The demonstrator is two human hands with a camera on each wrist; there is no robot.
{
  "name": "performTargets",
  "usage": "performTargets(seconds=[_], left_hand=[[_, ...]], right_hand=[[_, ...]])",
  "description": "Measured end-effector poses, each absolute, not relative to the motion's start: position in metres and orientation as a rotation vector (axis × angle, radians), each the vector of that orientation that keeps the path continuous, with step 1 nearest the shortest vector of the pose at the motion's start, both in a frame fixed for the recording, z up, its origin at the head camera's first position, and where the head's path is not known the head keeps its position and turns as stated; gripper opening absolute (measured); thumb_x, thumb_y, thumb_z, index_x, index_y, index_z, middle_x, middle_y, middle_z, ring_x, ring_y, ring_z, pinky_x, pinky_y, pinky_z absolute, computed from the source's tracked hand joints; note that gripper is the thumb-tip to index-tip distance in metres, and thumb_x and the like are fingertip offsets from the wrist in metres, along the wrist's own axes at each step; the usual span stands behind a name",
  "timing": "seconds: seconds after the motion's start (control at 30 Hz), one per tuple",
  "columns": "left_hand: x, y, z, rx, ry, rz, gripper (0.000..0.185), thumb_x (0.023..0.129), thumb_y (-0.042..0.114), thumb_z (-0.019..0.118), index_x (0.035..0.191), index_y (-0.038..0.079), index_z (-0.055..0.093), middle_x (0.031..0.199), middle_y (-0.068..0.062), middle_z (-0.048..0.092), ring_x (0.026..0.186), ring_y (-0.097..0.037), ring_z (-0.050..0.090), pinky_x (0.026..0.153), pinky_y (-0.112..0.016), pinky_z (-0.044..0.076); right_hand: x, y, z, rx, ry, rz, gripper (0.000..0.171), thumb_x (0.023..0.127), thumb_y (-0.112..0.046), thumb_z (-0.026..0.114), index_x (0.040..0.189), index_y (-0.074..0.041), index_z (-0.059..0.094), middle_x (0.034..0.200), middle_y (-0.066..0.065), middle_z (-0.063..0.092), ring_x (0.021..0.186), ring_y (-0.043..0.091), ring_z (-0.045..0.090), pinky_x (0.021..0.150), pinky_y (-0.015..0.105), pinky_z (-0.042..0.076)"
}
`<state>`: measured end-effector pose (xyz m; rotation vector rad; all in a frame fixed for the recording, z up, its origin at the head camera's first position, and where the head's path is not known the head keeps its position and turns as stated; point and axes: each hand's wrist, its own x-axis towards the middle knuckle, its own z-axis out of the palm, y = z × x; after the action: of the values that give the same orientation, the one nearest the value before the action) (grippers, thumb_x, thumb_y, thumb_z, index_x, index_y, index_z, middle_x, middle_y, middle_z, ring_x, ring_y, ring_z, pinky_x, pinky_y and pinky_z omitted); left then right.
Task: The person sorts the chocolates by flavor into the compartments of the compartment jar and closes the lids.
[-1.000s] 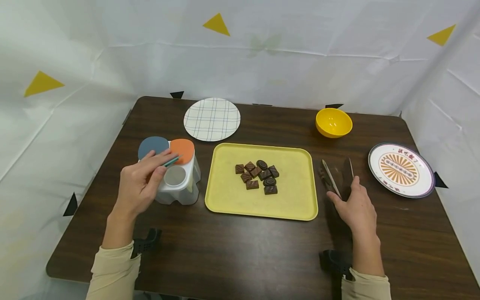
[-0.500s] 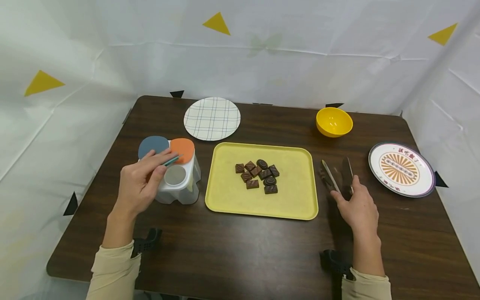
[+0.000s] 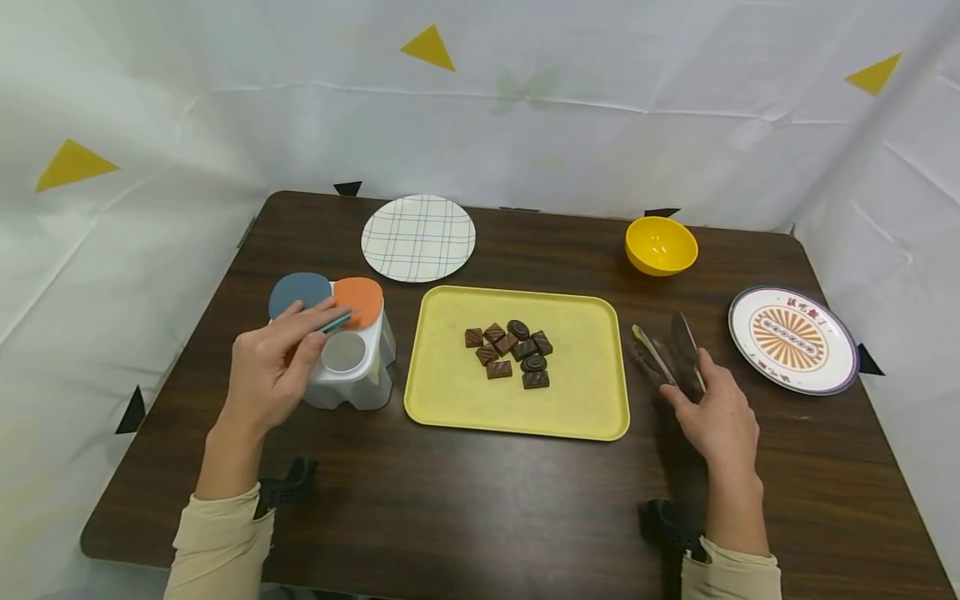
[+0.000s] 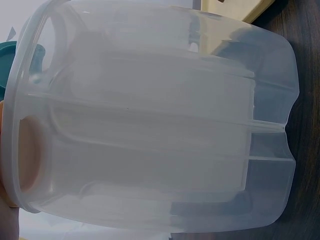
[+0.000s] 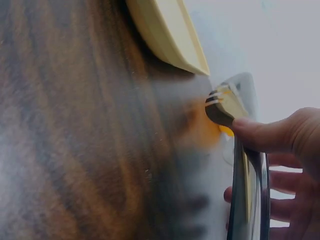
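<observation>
In the head view my left hand (image 3: 266, 367) pinches a teal flip lid (image 3: 335, 322) and holds it raised over an open round compartment of a white-topped clear container (image 3: 367, 387). In the left wrist view the container's translucent wall (image 4: 150, 125) fills most of the picture. My right hand (image 3: 718, 417) grips metal tongs (image 3: 656, 356) just right of the yellow tray (image 3: 573, 392). The tongs' arms stand apart with nothing between them. In the right wrist view the thumb presses the tongs (image 5: 218, 112) near a slotted tip. Several chocolates (image 3: 498, 369) lie clustered on the tray.
A blue lid (image 3: 300, 292) and an orange lid (image 3: 358, 302) cover two other compartments. At the back are a checkered plate (image 3: 418, 239) and a yellow bowl (image 3: 662, 247). A patterned plate (image 3: 793, 340) lies on the right of the dark wooden table (image 3: 480, 500).
The tongs turn slightly in my right hand and their tips draw a little closer together. My left hand stays on the lid. The head view shifts slightly.
</observation>
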<state>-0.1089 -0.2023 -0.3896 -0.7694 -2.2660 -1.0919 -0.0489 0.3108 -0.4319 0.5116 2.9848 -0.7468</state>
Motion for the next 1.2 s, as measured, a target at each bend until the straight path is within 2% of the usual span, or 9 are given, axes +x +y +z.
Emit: performTargets(seconds=[0.2, 0.33, 0.43, 0.5, 0.67, 0.83, 1.03, 1.2], left_hand=[[-0.109, -0.204, -0.39, -0.768, -2.271, -1.095, 0.029, 0.098, 0.022, 0.056, 0.119, 0.011, 0.073, 0.115, -0.001, 0.071, 0.114, -0.026, 0.064, 0.105, -0.054, 0.039], [-0.109, -0.203, -0.39, -0.768, -2.273, -1.091, 0.029, 0.097, 0.02, 0.057, 0.119, 0.011, 0.072, 0.114, -0.001, 0.071, 0.114, -0.026, 0.064, 0.105, -0.053, 0.039], [-0.109, -0.203, -0.39, -0.766, -2.271, -1.09, 0.029, 0.097, 0.02, 0.057, 0.119, 0.011, 0.073, 0.114, -0.001, 0.071, 0.114, -0.026, 0.064, 0.105, -0.053, 0.039], [-0.109, -0.203, -0.39, -0.764, -2.27, -1.088, 0.029, 0.097, 0.021, 0.056, 0.119, 0.011, 0.073, 0.114, -0.001, 0.071, 0.113, -0.026, 0.064, 0.105, -0.054, 0.039], [-0.109, -0.203, -0.39, -0.757, -2.275, -1.088, 0.029, 0.098, 0.022, 0.056, 0.119, 0.011, 0.073, 0.115, -0.001, 0.071, 0.113, -0.026, 0.064, 0.105, -0.053, 0.038], [-0.11, -0.203, -0.39, -0.76, -2.27, -1.094, 0.029, 0.098, 0.023, 0.056, 0.119, 0.012, 0.073, 0.115, -0.001, 0.071, 0.113, -0.026, 0.064, 0.105, -0.053, 0.039], [-0.111, -0.203, -0.39, -0.759, -2.267, -1.087, 0.029, 0.098, 0.022, 0.056, 0.119, 0.012, 0.073, 0.115, 0.0, 0.071, 0.113, -0.025, 0.064, 0.106, -0.052, 0.038], [-0.11, -0.203, -0.39, -0.771, -2.257, -1.081, 0.029, 0.098, 0.021, 0.056, 0.119, 0.011, 0.073, 0.114, -0.002, 0.071, 0.112, -0.026, 0.064, 0.105, -0.053, 0.039]], right_hand=[[-0.051, 0.305, -0.425, 0.475, 3.091, -0.843, 0.08, 0.087, -0.027, 0.073, 0.152, -0.003, 0.033, 0.136, 0.032, 0.046, 0.119, 0.053, 0.045, 0.095, 0.067, 0.034], [-0.051, 0.3, -0.42, 0.404, 3.169, -0.915, 0.08, 0.083, -0.025, 0.078, 0.15, -0.004, 0.039, 0.131, 0.027, 0.055, 0.111, 0.047, 0.054, 0.093, 0.062, 0.038], [-0.051, 0.295, -0.418, 0.246, 3.231, -0.941, 0.077, 0.08, -0.023, 0.082, 0.147, -0.006, 0.046, 0.12, 0.021, 0.063, 0.097, 0.04, 0.059, 0.081, 0.057, 0.043], [-0.052, 0.291, -0.418, 0.101, 3.237, -0.959, 0.075, 0.079, -0.021, 0.083, 0.145, -0.008, 0.049, 0.117, 0.018, 0.065, 0.094, 0.037, 0.061, 0.077, 0.054, 0.044], [-0.054, 0.281, -0.419, -0.294, 3.123, -1.008, 0.068, 0.078, -0.016, 0.083, 0.14, -0.007, 0.054, 0.118, 0.013, 0.064, 0.097, 0.032, 0.064, 0.079, 0.051, 0.05], [-0.057, 0.274, -0.424, -0.537, 3.005, -0.969, 0.062, 0.079, -0.016, 0.082, 0.136, -0.007, 0.058, 0.105, 0.009, 0.067, 0.088, 0.025, 0.063, 0.073, 0.045, 0.05], [-0.058, 0.269, -0.429, -0.591, 2.951, -0.91, 0.059, 0.079, -0.02, 0.083, 0.133, -0.011, 0.063, 0.115, 0.006, 0.07, 0.091, 0.022, 0.068, 0.076, 0.045, 0.053], [-0.058, 0.267, -0.43, -0.494, 2.959, -0.841, 0.054, 0.079, -0.025, 0.082, 0.13, -0.015, 0.066, 0.099, 0.006, 0.074, 0.082, 0.021, 0.068, 0.069, 0.04, 0.05]])
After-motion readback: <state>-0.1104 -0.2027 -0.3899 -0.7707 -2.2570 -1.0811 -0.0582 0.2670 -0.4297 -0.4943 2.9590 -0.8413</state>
